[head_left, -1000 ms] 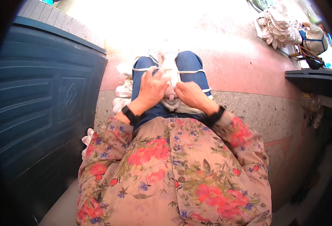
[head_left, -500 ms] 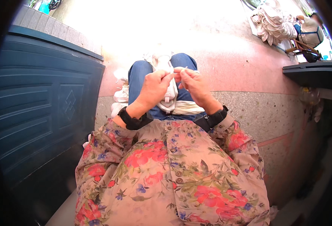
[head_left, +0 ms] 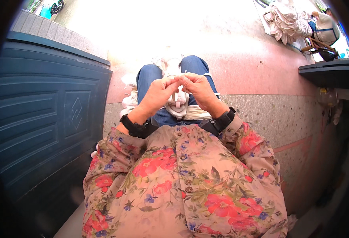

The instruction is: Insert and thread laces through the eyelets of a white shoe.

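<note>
A white shoe (head_left: 178, 107) lies across my lap between my knees, its heel end toward me. Just above it, my left hand (head_left: 159, 93) and my right hand (head_left: 200, 91) meet with fingertips pinched together. A thin white shoelace shows its end (head_left: 185, 73) over the right fingers; the rest of it is hidden by the fingers. Beside the shoe, a bundle of off-white laces (head_left: 197, 113) rests on my right thigh. The front part of the shoe is partly covered by my hands.
More white shoes (head_left: 129, 102) lie on the floor beside my left leg. A dark blue panelled door (head_left: 35, 115) stands at the left. At the far right are a heap of white shoe pieces (head_left: 284, 22), another person (head_left: 326, 29) and a dark ledge (head_left: 327, 71).
My hands have come closer together, fingertips now touching above the shoe. The right hand has shifted left and its fingers have closed in more. The view has moved slightly.
</note>
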Demonstrator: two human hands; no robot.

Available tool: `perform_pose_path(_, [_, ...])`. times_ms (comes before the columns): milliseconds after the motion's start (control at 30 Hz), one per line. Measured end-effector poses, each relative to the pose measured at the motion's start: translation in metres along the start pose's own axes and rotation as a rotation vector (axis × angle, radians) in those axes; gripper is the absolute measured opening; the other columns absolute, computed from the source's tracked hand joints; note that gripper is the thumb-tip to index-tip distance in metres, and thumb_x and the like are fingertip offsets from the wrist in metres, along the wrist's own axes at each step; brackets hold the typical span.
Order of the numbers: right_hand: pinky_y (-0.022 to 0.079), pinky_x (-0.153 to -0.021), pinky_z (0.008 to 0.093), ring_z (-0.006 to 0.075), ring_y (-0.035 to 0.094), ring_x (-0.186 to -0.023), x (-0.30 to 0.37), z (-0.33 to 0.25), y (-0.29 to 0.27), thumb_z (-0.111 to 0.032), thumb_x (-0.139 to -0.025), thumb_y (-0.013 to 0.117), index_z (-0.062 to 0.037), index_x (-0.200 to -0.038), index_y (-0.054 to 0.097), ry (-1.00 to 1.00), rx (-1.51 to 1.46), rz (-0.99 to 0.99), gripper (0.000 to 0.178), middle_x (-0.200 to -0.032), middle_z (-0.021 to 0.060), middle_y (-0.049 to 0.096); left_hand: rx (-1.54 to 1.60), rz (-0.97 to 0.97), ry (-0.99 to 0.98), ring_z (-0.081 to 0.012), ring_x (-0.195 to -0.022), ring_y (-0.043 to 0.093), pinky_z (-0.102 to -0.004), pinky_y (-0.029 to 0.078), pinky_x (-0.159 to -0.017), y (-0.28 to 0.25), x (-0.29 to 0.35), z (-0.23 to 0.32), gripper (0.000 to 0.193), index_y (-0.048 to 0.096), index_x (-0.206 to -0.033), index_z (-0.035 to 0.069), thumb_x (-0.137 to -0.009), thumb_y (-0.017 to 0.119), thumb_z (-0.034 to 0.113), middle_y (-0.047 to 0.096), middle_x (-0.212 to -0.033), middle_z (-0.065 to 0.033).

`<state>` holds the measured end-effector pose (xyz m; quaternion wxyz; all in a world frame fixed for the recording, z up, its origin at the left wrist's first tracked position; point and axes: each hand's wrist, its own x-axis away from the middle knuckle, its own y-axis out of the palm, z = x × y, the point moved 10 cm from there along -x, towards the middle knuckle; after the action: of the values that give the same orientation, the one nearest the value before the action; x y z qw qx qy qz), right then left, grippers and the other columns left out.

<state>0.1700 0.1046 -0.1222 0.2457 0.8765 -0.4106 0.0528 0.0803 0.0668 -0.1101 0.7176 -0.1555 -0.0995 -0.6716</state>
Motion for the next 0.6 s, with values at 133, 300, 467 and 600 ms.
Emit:
perform_pose_path(133, [0.042,-0.070,0.0212,0.0062,0.053,-0.076,0.003,-0.009,-0.009,-0.022,-0.086,0.055,-0.0018,-0.086,0.063,-0.068,0.016,0.065,0.022,-0.079,0.0023,0.061,-0.298,0.143,0.166,-0.0129,-0.075,0.054,-0.0254,0.043,-0.068,-0.037,-0.038,-0.017,0.020,0.060,-0.093,-0.001,-0.083,0.053,0.015,0.060,-0.079,-0.0045])
perform_pose_path(300, [0.047,-0.065,0.0225,0.0099,0.057,-0.062,0.011,-0.028,-0.007,-0.021,-0.088,0.052,-0.0004,-0.098,0.058,-0.022,-0.035,0.061,0.024,-0.075,0.0053,0.061,-1.061,-0.025,0.247,-0.0326,-0.081,0.057,-0.0403,0.044,-0.075,-0.023,-0.076,-0.024,0.020,0.062,-0.077,0.000,-0.068,0.064,0.019,0.061,-0.087,-0.0155])
perform_pose_path(467, [0.045,-0.060,0.0238,0.0114,0.055,-0.061,0.022,-0.118,-0.027,-0.022,-0.092,0.042,0.0028,-0.100,0.053,-0.249,0.118,0.120,0.028,-0.069,0.0064,0.058,-0.824,-0.221,0.104,-0.0229,-0.071,0.058,-0.0331,0.046,-0.067,-0.020,-0.095,-0.026,0.014,0.062,-0.076,0.002,-0.069,0.061,0.014,0.061,-0.078,-0.0119])
perform_pose_path(600, [0.045,-0.064,0.0268,0.0134,0.052,-0.061,0.058,-0.263,0.002,-0.015,-0.093,0.037,0.0042,-0.103,0.049,-0.751,0.249,-0.146,0.025,-0.064,0.0046,0.052,-0.302,-0.222,-0.103,-0.0107,-0.065,0.055,-0.0222,0.043,-0.061,-0.045,-0.092,-0.039,0.018,0.057,-0.087,-0.001,-0.073,0.058,0.012,0.058,-0.073,-0.0039])
